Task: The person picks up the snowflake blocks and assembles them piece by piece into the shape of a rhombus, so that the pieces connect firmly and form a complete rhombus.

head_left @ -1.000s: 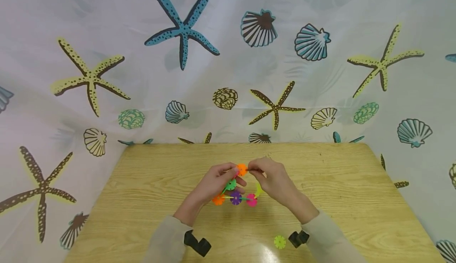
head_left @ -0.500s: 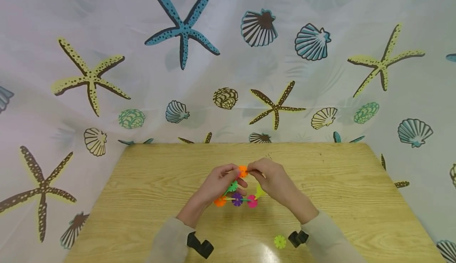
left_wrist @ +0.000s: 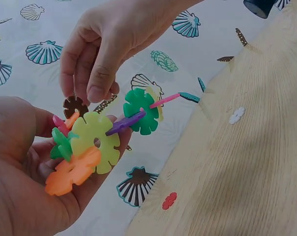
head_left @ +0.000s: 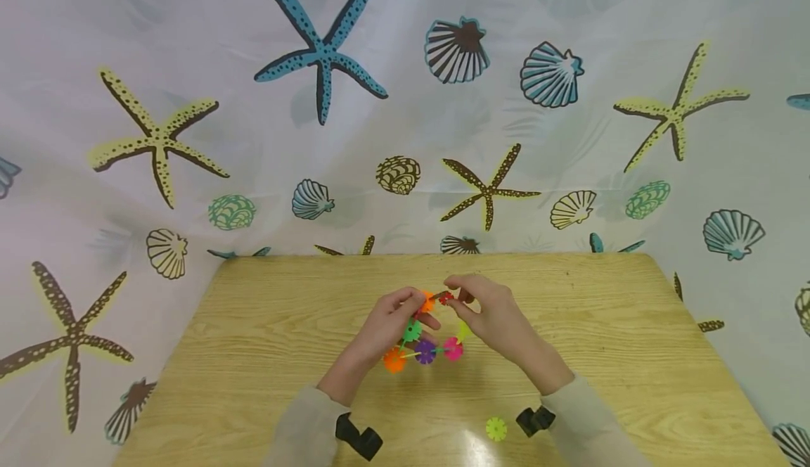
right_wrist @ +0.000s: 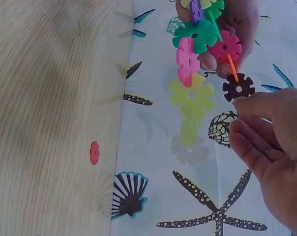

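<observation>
My left hand (head_left: 389, 319) grips a chain of slotted plastic snowflake discs (head_left: 425, 352). In the left wrist view, an orange disc (left_wrist: 72, 174) and a pale yellow-green disc (left_wrist: 92, 140) sit in the curl of its fingers. A dark brown disc (right_wrist: 238, 88) is joined at the end by an edge-on orange disc (right_wrist: 232, 68) to a pink-red one (right_wrist: 224, 47). The right hand (head_left: 490, 316) is at the brown disc, one fingertip right at its edge, thumb and finger parted. The rest of the chain hangs below in a loop toward the right.
A lime snowflake disc (head_left: 496, 429) lies on the wooden table (head_left: 285, 382) between the wrists. Loose red (left_wrist: 169, 200) and white (left_wrist: 237, 115) pieces lie on the table too. A patterned curtain (head_left: 405, 122) hangs behind it.
The right hand's thumb and finger, earlier closed together at the top orange disc, have spread and drawn slightly right, exposing the brown disc. The chain's lower part has swung slightly right.
</observation>
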The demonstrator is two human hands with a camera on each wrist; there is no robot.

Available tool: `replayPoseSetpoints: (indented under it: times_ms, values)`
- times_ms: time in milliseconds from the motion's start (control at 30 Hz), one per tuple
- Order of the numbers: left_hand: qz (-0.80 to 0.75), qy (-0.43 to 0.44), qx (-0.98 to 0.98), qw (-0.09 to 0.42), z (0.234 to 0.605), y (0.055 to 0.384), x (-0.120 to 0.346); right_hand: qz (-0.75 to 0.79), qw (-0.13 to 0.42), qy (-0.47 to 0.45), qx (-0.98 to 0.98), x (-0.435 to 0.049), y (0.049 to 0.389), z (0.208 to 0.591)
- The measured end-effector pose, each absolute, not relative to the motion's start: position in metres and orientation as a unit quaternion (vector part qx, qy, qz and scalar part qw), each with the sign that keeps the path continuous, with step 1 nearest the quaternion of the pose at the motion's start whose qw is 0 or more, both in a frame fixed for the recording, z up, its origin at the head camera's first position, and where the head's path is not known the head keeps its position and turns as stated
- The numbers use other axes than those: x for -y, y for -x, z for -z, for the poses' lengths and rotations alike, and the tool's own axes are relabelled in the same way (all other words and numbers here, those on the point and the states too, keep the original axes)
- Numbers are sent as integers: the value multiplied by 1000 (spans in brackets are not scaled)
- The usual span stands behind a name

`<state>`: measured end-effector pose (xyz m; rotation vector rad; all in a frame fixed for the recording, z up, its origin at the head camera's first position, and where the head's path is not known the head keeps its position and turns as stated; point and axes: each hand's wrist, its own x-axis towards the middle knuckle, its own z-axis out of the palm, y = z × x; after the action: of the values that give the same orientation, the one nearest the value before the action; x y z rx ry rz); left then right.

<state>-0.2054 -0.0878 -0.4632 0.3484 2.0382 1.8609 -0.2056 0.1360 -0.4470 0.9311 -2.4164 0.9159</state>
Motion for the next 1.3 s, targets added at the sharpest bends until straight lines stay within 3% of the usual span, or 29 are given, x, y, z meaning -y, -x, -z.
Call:
replayPoseSetpoints:
  times_ms: [300, 733, 1067, 1300]
  values:
    - [-674, -49, -724, 138, 461, 207, 89, -344, 129, -264, 892, -169, 192, 460]
    - [-702, -18, -707, 80, 466, 209, 91, -377, -106, -276, 878, -195, 161, 492]
    - [-710, -5, -699, 78, 466, 209, 93, -371, -195, -287, 862, -201, 139, 514]
    - [-715, -7, -694, 84, 467, 208, 93, -354, -209, -294, 863, -204, 134, 524]
